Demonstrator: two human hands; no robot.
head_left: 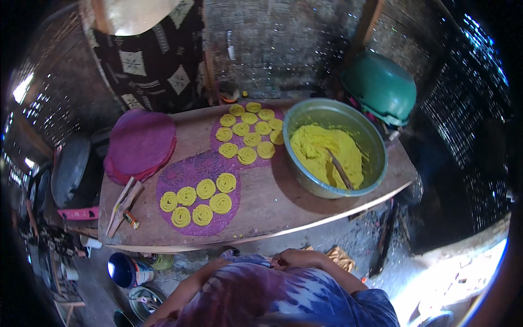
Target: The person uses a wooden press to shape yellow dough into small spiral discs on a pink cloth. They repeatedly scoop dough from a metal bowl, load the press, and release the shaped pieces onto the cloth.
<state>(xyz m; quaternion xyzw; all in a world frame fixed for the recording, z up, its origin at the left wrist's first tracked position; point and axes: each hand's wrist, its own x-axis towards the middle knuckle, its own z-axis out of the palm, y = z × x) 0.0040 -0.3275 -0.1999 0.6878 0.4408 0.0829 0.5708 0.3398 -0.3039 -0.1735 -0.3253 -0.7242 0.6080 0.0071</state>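
My right hand (pixel 284 258) is in front of my tie-dyed shirt (pixel 261 289), just off the table's near edge. Its fingers are curled in against the cloth; what they hold, if anything, is hidden. My left hand (pixel 222 262) is at the shirt's other side, its fingers mostly out of sight. Ahead of me, a purple round sheet (pixel 199 226) carries several yellow piped dough spirals (pixel 205 188). A second purple sheet (pixel 215 126) behind it is covered with more spirals. To the right stands a large green basin (pixel 376 150) of yellow dough (pixel 313 141), a wooden stick (pixel 340 170) stuck in it.
Stacked purple sheets (pixel 143 139) lie at the wooden table's (pixel 261 218) far left, near wooden sticks (pixel 121 210) and a small cylinder (pixel 131 219). An upturned green basin (pixel 381 87) is at the back right. A dark blue bucket (pixel 122 270) stands on the floor, lower left.
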